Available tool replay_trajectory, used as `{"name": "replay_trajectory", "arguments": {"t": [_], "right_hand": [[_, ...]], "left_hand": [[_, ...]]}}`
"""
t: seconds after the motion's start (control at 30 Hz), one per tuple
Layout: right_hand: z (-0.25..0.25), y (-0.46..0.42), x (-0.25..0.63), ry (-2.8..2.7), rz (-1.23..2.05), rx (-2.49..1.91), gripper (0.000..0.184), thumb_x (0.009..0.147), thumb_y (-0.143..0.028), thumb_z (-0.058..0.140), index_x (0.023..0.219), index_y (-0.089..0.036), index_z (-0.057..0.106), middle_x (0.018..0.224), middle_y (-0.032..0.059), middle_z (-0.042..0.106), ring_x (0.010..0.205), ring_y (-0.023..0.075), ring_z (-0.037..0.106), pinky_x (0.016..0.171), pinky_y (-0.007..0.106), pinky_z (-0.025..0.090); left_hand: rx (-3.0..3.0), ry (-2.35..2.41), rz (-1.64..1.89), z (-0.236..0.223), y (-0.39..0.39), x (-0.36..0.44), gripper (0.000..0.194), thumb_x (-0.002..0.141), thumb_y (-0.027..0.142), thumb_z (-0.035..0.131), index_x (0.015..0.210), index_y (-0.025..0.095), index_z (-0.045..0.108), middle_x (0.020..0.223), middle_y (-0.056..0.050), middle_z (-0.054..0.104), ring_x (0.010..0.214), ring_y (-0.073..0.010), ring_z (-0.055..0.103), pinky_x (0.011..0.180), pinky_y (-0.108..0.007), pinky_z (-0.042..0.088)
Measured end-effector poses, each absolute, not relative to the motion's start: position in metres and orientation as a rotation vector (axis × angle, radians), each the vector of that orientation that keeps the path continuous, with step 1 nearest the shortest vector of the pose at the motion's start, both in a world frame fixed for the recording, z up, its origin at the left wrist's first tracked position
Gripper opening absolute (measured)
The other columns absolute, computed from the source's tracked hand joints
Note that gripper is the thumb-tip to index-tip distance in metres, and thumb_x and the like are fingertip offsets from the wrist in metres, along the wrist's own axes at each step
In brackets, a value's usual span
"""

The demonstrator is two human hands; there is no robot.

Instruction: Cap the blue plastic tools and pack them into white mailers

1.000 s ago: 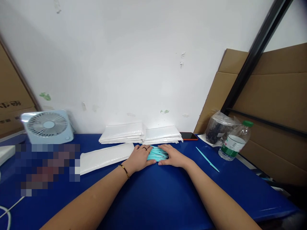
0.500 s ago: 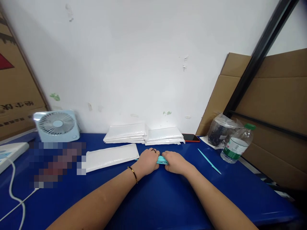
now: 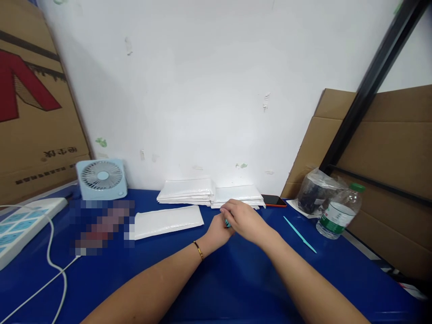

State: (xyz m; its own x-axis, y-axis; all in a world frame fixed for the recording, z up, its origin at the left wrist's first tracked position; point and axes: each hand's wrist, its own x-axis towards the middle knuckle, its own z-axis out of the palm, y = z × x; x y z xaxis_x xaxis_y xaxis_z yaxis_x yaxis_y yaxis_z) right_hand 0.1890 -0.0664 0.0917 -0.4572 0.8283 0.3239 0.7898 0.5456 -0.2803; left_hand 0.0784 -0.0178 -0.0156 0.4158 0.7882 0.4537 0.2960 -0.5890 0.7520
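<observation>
Over the middle of the blue table, my left hand [image 3: 218, 230] is closed around a small turquoise item [image 3: 227, 222]. Only a sliver of it shows between the hands, so its kind cannot be made out. My right hand [image 3: 241, 216] lies over the left one with its fingers bent round the same item. To the right of both hands lies a thin turquoise stick [image 3: 299, 235] with a pointed end. A flat white padded envelope [image 3: 168, 221] rests left of my left hand.
Behind the hands are two stacks of white envelopes, a left stack [image 3: 185, 191] and a right stack [image 3: 236, 195], with a phone [image 3: 274, 201] beside them. A water bottle [image 3: 337, 216] and a bagged dark object [image 3: 312, 195] stand right. A fan [image 3: 102, 179] and a power strip [image 3: 23, 227] are left.
My right hand has moved up and left over my left hand, and the left has turned. The turquoise item, in plain sight between them before, is now mostly covered. The view has shifted left.
</observation>
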Motion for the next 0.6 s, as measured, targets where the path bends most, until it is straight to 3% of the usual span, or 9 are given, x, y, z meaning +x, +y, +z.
{"name": "replay_trajectory", "arguments": {"t": [0.1,0.17,0.23,0.3,0.37,0.43,0.53,0.6], "right_hand": [[0.085,-0.066,0.209,-2.231,0.374,-1.326,0.034,0.088,-0.043,0.044,0.108,-0.019,0.059,0.102,0.0083,0.061,0.095,0.0195,0.056,0.078,0.03,0.043],[0.082,-0.067,0.224,-2.104,0.615,-1.391,0.046,0.079,-0.05,0.055,0.113,-0.019,0.055,0.104,0.0091,0.061,0.091,0.0197,0.058,0.073,0.029,0.046],[0.075,-0.069,0.232,-2.062,1.041,-1.425,0.05,0.07,-0.049,0.064,0.108,-0.016,0.056,0.098,0.0083,0.062,0.084,0.0186,0.06,0.066,0.028,0.049],[0.062,-0.073,0.231,-2.028,1.536,-1.42,0.042,0.066,-0.043,0.068,0.095,-0.014,0.059,0.088,0.0061,0.064,0.074,0.0168,0.062,0.06,0.025,0.049],[0.049,-0.081,0.223,-2.013,1.745,-1.485,0.03,0.067,-0.039,0.065,0.082,-0.013,0.059,0.077,0.0044,0.063,0.063,0.0147,0.062,0.051,0.022,0.046],[0.042,-0.09,0.214,-2.153,1.482,-1.622,0.021,0.07,-0.034,0.061,0.074,-0.013,0.058,0.069,0.0037,0.062,0.056,0.0134,0.059,0.046,0.02,0.041],[0.045,-0.104,0.204,-2.435,0.466,-1.76,0.011,0.072,-0.02,0.055,0.081,-0.015,0.059,0.074,0.007,0.064,0.064,0.0184,0.062,0.055,0.025,0.042],[0.051,-0.11,0.201,-2.461,-0.093,-1.771,0.016,0.073,-0.016,0.051,0.088,-0.016,0.059,0.082,0.0101,0.065,0.074,0.0236,0.063,0.063,0.03,0.043]], "left_hand": [[2.457,1.009,0.971,-0.007,-0.017,0.066,0.012,0.077,0.023,0.054,0.086,0.015,0.056,0.084,-0.004,0.065,0.075,-0.0177,0.061,0.064,-0.025,0.045],[2.81,1.072,0.805,0.005,-0.021,0.059,0.013,0.08,0.021,0.051,0.092,0.016,0.054,0.082,-0.005,0.065,0.074,-0.0196,0.061,0.066,-0.029,0.045],[3.117,1.075,0.653,0.016,-0.03,0.057,0.011,0.084,0.018,0.046,0.093,0.015,0.052,0.076,-0.007,0.064,0.071,-0.0213,0.061,0.064,-0.032,0.044],[3.327,0.958,0.562,0.025,-0.042,0.059,0.01,0.087,0.017,0.042,0.092,0.015,0.05,0.073,-0.008,0.063,0.07,-0.0219,0.06,0.063,-0.033,0.043],[3.436,0.818,0.493,0.031,-0.056,0.061,0.01,0.087,0.018,0.042,0.09,0.015,0.051,0.073,-0.008,0.063,0.071,-0.0218,0.06,0.062,-0.032,0.043],[3.426,0.834,0.418,0.038,-0.068,0.06,0.012,0.085,0.019,0.046,0.094,0.015,0.051,0.074,-0.008,0.063,0.068,-0.0215,0.061,0.06,-0.031,0.042],[3.213,1.169,0.268,0.051,-0.077,0.051,0.02,0.075,0.026,0.055,0.093,0.015,0.056,0.072,-0.007,0.064,0.064,-0.0221,0.061,0.056,-0.03,0.043],[3.073,1.303,0.119,0.058,-0.079,0.043,0.017,0.07,0.032,0.059,0.079,0.017,0.059,0.068,-0.006,0.064,0.063,-0.022,0.062,0.054,-0.028,0.042]]}}
